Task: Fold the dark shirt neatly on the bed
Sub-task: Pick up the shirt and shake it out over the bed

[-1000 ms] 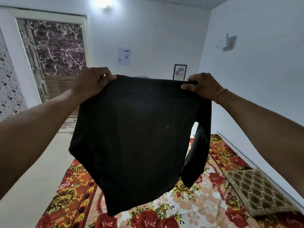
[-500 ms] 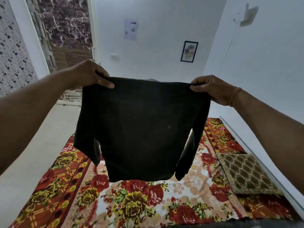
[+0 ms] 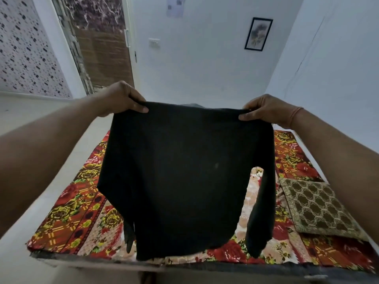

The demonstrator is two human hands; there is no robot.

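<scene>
A dark shirt [image 3: 180, 173] hangs spread out in the air above the bed [image 3: 80, 218], which wears a red floral sheet. My left hand [image 3: 123, 98] pinches the shirt's top left corner. My right hand [image 3: 266, 110] pinches the top right corner. Both sleeves dangle down at the sides, the right one [image 3: 260, 220] longer in view. The shirt's lower hem hangs over the near edge of the bed. Much of the bed's middle is hidden behind the cloth.
A brown patterned cushion [image 3: 315, 208] lies on the bed's right side, by the white wall. A door [image 3: 102, 44] stands at the back left, a framed picture [image 3: 258, 33] hangs on the far wall. Pale floor [image 3: 41, 124] runs along the bed's left.
My view has tilted downward, so more of the bed shows. Both hands have lowered the shirt toward the bed, still gripping the same corners.
</scene>
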